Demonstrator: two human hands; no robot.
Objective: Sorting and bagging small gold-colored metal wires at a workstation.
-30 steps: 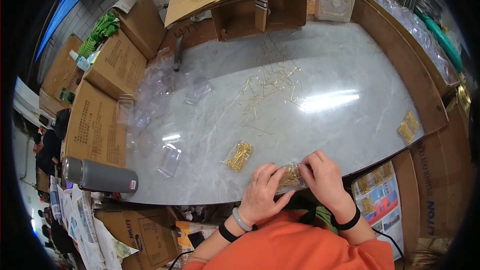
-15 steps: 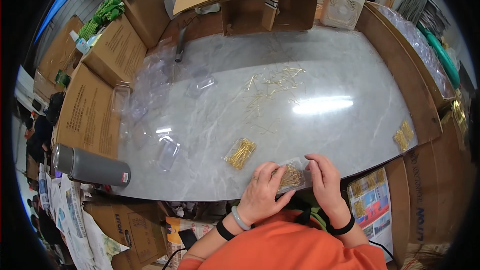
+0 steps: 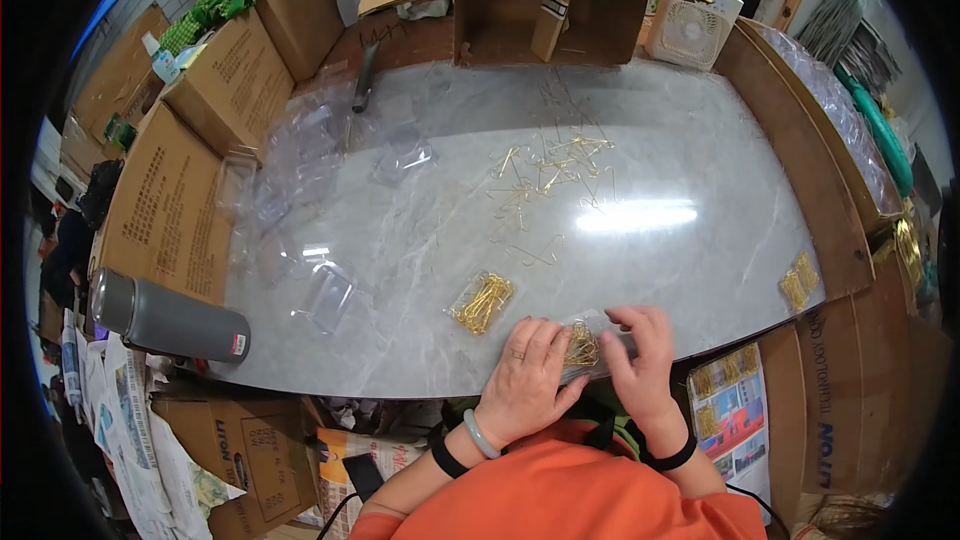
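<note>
**Clear box of gold hooks [image 3: 583, 346] held at the table's near edge, left hand [image 3: 522, 377] on it, right hand [image 3: 648, 362] beside it**

Box position: near edge of the grey marbled table [image 3: 430, 250], right of centre, directly in front of the person; gold wire hooks visible through its clear plastic.

Left hand: 4 fingers bent and close together, tips over the box's left side. Thumb stands apart, stretched along the near side; the box sits in the crook between. Ring on 1 finger; pale bangle [image 3: 480, 435] and black band [image 3: 448, 457] at the wrist.

Right hand: at the box's right end. Thumb and forefinger well apart, with a gap between them; other fingers curled, partly hidden. Contact with the box: cannot tell. Black band [image 3: 672, 457] on this wrist too.

Surroundings: 2nd filled box [image 3: 482, 303] lies tilted on the table, just beyond the left hand and to its left. Loose hooks [image 3: 550, 168] are scattered farther off, mid-table. 1 clear tray [image 3: 328, 297] lies to the left; a pile of clear trays [image 3: 305, 155] sits behind it. Grey bottle [image 3: 170, 315] on its side at the left edge. Gold hook bundles [image 3: 799, 282] at the right edge. Far side: cardboard box [image 3: 550, 28], white fan [image 3: 687, 32] to its right.
</note>
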